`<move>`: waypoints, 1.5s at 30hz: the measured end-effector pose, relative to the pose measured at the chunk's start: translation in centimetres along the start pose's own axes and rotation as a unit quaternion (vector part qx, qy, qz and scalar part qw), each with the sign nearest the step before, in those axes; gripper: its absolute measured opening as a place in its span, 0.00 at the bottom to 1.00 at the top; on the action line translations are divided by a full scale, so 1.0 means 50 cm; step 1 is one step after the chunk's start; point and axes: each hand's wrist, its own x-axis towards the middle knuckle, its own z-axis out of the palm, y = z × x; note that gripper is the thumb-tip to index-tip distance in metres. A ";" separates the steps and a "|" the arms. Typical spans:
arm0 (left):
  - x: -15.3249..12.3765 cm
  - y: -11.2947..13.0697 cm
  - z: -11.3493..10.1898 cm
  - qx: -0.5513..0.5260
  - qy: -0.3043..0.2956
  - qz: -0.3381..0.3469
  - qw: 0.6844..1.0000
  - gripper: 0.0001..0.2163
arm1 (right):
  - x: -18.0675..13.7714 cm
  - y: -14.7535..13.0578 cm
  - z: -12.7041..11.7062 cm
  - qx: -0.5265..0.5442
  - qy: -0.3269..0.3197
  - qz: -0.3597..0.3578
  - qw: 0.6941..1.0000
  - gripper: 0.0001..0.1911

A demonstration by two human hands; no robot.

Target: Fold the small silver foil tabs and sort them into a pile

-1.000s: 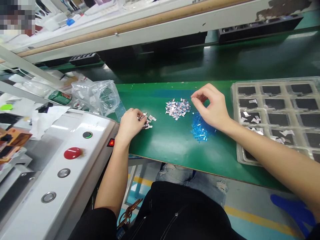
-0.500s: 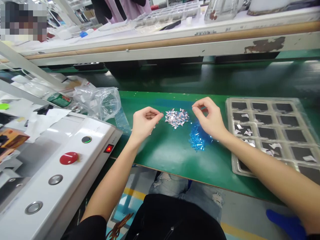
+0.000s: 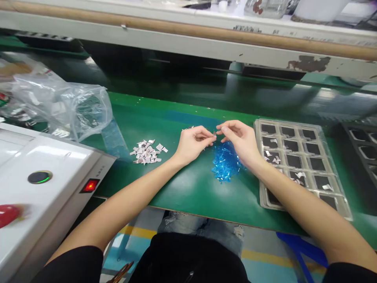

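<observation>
My left hand (image 3: pixel 196 143) is closed in a pinch on a small pale rectangular piece (image 3: pixel 215 134). Close against its fingertips is my right hand (image 3: pixel 240 139), thumb and fingers bent together; whatever it grips is too small to make out. Below the right hand lies a heap of shiny blue film strips (image 3: pixel 225 163), partly covered by that hand. A pile of small white pieces (image 3: pixel 145 152) rests on the green table (image 3: pixel 182 184), left of my left hand. Behind the left hand, only the edge of another group of small pieces (image 3: pixel 188 127) shows.
A clear compartment tray (image 3: pixel 294 147) with dark inserts and several white pieces stands at right, beside a black tray (image 3: pixel 357 169). Plastic bags (image 3: pixel 88 110) lie at the back left, above a white machine (image 3: pixel 63 157) with a lit red switch. A shelf edge (image 3: pixel 176 29) crosses behind.
The view has swung right and downward. Both hands, apart before, have come together in front of the blue heap; a small piece now shows at the left fingertips.
</observation>
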 end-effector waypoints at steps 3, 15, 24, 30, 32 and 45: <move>-0.003 0.000 0.004 -0.017 -0.006 -0.001 1.000 0.12 | -0.006 -0.001 0.004 0.000 -0.006 0.017 1.000 0.17; -0.004 -0.004 0.007 -0.018 -0.003 0.004 1.000 0.09 | -0.014 0.001 0.007 -0.055 -0.010 0.014 0.998 0.20; -0.005 -0.005 0.008 -0.015 -0.006 0.002 1.000 0.09 | -0.012 -0.010 0.007 -0.103 -0.016 0.005 0.995 0.23; -0.005 -0.004 0.009 -0.019 -0.020 0.010 1.000 0.07 | -0.009 0.004 0.001 -0.117 -0.018 0.004 0.993 0.20; -0.005 -0.001 0.007 -0.024 -0.030 0.007 0.999 0.08 | -0.008 0.010 -0.002 -0.118 -0.009 -0.009 0.993 0.16; 0.005 0.004 0.000 0.004 -0.076 0.053 0.996 0.13 | 0.005 -0.005 -0.021 -0.179 -0.052 -0.107 0.977 0.19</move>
